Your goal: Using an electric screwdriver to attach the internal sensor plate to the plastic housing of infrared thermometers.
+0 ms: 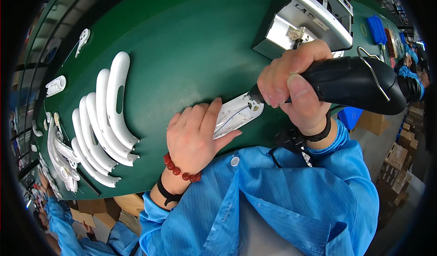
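My right hand point(298, 81) is wrapped round a black electric screwdriver point(355, 78) with a wire hanging loop. The tool lies nearly level, and its tip end meets the far right end of a white plastic housing half point(236, 115). A thin wire and small parts show inside that open shell. My left hand point(193, 131) presses the housing against the table, fingers along its left side and thumb across its near edge. The palm hides part of the shell's left end. Whether a screw sits under the tool's tip is hidden.
Several curved white handle shells point(119, 83) stand in a row on the green table point(182, 42) at left. More white parts point(59, 151) are piled beyond them. A silver-and-black machine point(309, 19) stands at the far right. A blue bin point(377, 29) is behind it. Another person's blue sleeve point(63, 224) shows lower left.
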Motion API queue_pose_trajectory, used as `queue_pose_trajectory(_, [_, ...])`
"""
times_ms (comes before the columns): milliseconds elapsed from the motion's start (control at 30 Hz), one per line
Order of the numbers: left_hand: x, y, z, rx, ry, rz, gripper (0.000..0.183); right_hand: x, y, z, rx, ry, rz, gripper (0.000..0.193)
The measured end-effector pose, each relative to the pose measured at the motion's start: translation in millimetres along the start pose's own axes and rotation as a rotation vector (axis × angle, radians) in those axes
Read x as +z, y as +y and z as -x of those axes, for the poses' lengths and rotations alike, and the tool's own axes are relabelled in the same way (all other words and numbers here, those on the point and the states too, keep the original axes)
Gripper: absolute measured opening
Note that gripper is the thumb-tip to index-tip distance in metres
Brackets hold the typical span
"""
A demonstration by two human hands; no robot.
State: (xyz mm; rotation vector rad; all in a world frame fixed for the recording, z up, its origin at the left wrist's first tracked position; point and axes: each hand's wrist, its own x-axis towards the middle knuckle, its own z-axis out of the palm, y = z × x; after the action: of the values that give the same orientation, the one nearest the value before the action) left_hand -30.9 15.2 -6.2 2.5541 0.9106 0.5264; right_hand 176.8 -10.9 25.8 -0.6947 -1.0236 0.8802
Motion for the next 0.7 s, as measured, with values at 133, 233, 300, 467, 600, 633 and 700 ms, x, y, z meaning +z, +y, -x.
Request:
queue_pose_trajectory(133, [-1,-2,1,0.006,0.002,0.005,0.067,-1,-10,-2,0.122,-0.121,0.238,0.022])
queue_pose_trajectory(233, [-2,-3,2,0.003,-0.001,0.008,0.067,1,-11,0,0.105,-0.117,0.292,0.022])
queue_pose_trajectory(300, [-2,-3,2,-0.001,-0.002,0.011,0.067,3,-13,-1,0.117,-0.125,0.243,0.023])
queue_pose_trajectory(467, [0,-3,0,0.054,0.052,0.033,0.063,6,-13,0,0.098,-0.090,0.186,0.024])
queue_pose_trajectory(600, [0,-3,-2,0.057,0.053,0.028,0.063,4,-10,-2,0.084,-0.003,0.001,0.016])
queue_pose_trajectory(633, [-1,-3,-2,0.055,0.046,0.029,0.064,3,-11,-2,0.112,-0.026,0.029,0.016])
queue_pose_trajectory(700, [-2,-2,-1,0.051,0.040,0.030,0.064,3,-14,-3,0.126,-0.070,0.139,0.019])
